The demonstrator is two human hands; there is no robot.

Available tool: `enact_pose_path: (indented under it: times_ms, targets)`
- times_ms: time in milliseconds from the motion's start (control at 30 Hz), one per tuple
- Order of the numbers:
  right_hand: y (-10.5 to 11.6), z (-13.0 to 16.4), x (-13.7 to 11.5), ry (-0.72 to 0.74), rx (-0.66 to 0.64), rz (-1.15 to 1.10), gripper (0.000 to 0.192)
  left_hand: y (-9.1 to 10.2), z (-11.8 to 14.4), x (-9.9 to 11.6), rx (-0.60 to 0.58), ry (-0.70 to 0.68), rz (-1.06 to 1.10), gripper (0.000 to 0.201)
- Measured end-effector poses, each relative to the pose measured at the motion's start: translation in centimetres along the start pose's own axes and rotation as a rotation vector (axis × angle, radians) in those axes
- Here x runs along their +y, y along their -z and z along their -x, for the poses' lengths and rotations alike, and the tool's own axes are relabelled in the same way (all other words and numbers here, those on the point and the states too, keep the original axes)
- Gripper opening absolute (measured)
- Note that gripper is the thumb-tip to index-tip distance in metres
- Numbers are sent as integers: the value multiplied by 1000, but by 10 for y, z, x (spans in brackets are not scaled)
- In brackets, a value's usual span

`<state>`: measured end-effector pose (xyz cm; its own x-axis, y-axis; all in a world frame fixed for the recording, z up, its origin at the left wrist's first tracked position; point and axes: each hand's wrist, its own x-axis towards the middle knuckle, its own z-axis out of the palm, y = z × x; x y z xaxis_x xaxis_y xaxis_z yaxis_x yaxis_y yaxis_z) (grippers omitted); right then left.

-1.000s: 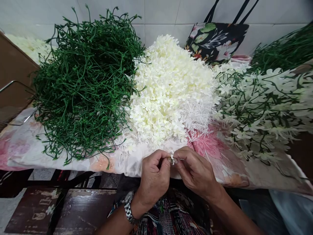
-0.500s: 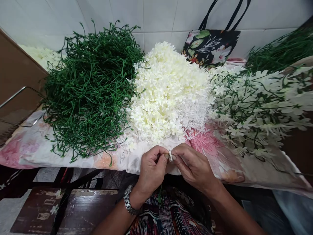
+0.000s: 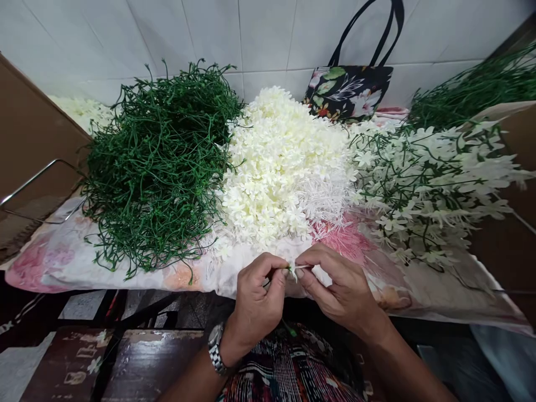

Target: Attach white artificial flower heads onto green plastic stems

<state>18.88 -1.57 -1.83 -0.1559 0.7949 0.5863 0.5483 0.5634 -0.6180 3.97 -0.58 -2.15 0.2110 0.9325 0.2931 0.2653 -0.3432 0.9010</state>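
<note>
L hand (image 3: pixel 262 290) has thumb + index fingers pinching the tip of a green stem (image 3: pixel 288 269); R hand (image 3: pixel 339 287) has its fingers pinched on a thin white pc (image 3: pixel 302 267), w/ a small white petal bit (image 3: pixel 294 273) btwn the two. All of it is up over the front edge of the cloth-covered table (image 3: pixel 228 282), near the lap. Main risk, I'd say: parts are tiny, so if either pinch loosens, the white pc prob. drops to the lap or floor; too hard a squeeze or a crooked push could bend the stem or crease the petal. Also poss.: stems in the green pile (image 3: pixel 154 167) look tangled, so pulling one may drag others off the edge, & the white flower heap (image 3: pixel 268 167) could slide if bumped, b/c it's loose & steep. Containers: cardboard box, far L (image 3: pixel 33 139), shows mostly its side, contents n/a; pale flowers (image 3: pixel 86 114) lie past it, can't tell if inside anything. Cardboard box, far R (image 3: pixel 521 137) has flowered stems (image 3: pixel 427 184) spread up against it; whether any are inside is unclear. Floral bag (image 3: pixel 347 92) stands by the wall, handles up, contents not visible.
</note>
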Motion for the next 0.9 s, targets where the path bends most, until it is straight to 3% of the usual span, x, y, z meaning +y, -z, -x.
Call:
enact_pose_path:
  times_ms: [233, 567, 733, 800, 900]
  targets:
    - [-3, 3, 4, 8, 22, 44, 11, -2, 0, -2, 6, -134, -176, 16]
    - [-14, 3, 13, -5, -5, 31, 11, -8, 1, -9, 13, -57, -146, 16]
    - [-1, 0, 11, -37, -23, 5, 9, -4, -7, -10, 36, 156, 140, 11]
    - [8, 2, 5, -73, -9, 9, 13, -1, -10, -10, 160, 256, 308, 6]
    - [11, 11, -9, -86, -60, 7, 23, 1, -11, -5, 320, 298, 483, 3]
